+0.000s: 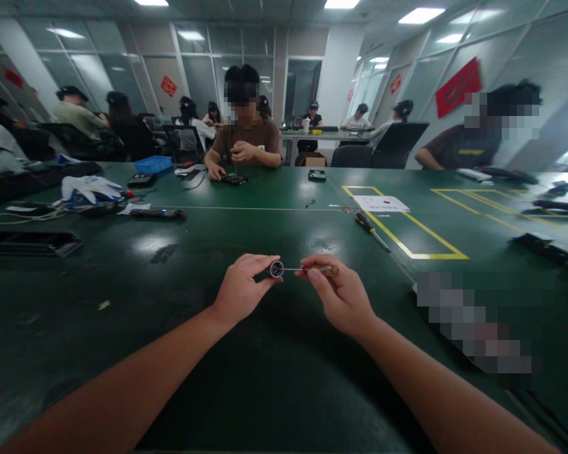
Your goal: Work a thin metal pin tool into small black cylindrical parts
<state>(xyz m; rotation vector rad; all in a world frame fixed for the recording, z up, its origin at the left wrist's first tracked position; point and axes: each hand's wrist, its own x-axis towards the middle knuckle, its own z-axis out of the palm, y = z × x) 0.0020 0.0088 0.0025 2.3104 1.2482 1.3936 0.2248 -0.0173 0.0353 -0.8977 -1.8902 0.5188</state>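
Near the middle of the view, my left hand point(239, 284) is closed around a small dark cylindrical part point(276, 269) with a pale round rim, its open end facing me. My right hand point(343, 293) grips a small screwdriver point(331, 270) by its reddish, partly see-through handle. The screwdriver's thin shaft lies level and points left, its tip meeting the side of the cylinder's rim. Whether the tip sits in a screw or a slot is too small to tell. Both hands are held above the green table point(194, 372).
A yellow-and-black screwdriver point(373, 232) lies beyond my right hand, near yellow tape point(438, 243) and a white sheet point(381, 203). White gloves point(89, 189), a dark pen-like tool point(156, 214) and a blue tray point(153, 164) lie left. Across the table a person point(246, 142) handles a dark device point(235, 179).
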